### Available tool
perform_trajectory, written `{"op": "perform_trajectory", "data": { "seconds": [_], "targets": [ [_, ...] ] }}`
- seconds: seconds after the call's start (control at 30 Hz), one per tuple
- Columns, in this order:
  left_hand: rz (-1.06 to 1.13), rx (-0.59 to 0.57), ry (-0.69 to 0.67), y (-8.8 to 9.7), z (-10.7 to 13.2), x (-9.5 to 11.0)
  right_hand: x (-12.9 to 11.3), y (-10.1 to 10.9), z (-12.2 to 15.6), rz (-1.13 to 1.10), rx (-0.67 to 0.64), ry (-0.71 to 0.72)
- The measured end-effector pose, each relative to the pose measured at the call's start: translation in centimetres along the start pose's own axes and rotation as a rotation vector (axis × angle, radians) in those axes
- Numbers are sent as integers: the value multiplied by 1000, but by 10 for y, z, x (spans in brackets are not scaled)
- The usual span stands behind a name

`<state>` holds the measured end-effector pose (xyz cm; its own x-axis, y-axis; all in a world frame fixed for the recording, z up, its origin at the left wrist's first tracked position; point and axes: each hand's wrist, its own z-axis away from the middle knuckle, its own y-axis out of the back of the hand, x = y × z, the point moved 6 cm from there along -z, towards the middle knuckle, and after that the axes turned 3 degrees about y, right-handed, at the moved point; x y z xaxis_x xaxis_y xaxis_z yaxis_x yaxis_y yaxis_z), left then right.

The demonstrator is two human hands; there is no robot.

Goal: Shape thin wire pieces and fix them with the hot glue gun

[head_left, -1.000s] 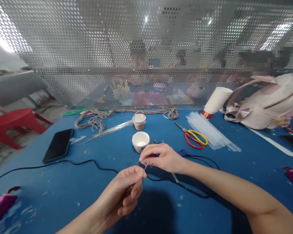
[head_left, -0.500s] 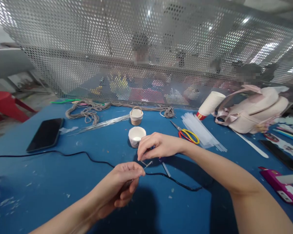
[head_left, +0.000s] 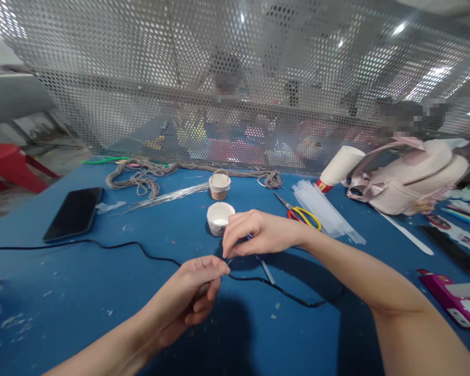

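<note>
My left hand (head_left: pixel 201 287) pinches a thin wire-like strand (head_left: pixel 229 262) between thumb and forefinger, its other fingers curled. Over it, my right hand (head_left: pixel 254 234) is closed in a pinch at the strand's other end; the fingertips of both hands nearly meet. Most of the strand is hidden by the fingers. Just behind the right hand stands an open white paper cup (head_left: pixel 220 215), cut low. Partly covered by that hand lies a blue-purple tool, with a translucent stick (head_left: pixel 268 273) jutting out toward me. A black cord (head_left: pixel 258 280) runs beneath my hands.
Behind is a small cup with a handle (head_left: pixel 219 187), near silvery wires (head_left: pixel 172 197) and grey cord (head_left: pixel 141 177). Scissors (head_left: pixel 297 211), clear strips (head_left: pixel 325 214), stacked paper cups (head_left: pixel 342 164) and a bag (head_left: pixel 411 175) lie right. A phone (head_left: pixel 73 214) lies left. A perforated metal panel (head_left: pixel 160 120) borders the table.
My right hand has come slightly closer to the left fingertips. Less of the strand shows between them now, and its free end no longer sticks out to the right.
</note>
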<state>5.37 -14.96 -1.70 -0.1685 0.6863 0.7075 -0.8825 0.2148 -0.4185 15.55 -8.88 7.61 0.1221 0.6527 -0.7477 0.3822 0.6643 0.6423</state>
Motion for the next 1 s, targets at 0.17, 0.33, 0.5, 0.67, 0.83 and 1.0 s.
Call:
{"op": "perform_trajectory", "data": {
  "seconds": [0.17, 0.33, 0.5, 0.67, 0.83, 1.0],
  "targets": [
    [9, 17, -1, 2, -2, -1, -4, -4, 4, 58, 6, 38],
    [29, 19, -31, 0, 0, 3, -7, -9, 9, 115, 41, 83],
    [49, 34, -65, -1, 4, 7, -13, -11, 16, 213, 142, 149],
    [75, 43, -100, 3, 3, 5, -13, -15, 26, 316, 311, 159],
    [75, 48, -94, 5, 2, 4, -12, -18, 32, 469, 423, 152],
    [92, 69, -124, 7, 0, 6, -14, -26, 32, 712, 410, 123]
  ]
}}
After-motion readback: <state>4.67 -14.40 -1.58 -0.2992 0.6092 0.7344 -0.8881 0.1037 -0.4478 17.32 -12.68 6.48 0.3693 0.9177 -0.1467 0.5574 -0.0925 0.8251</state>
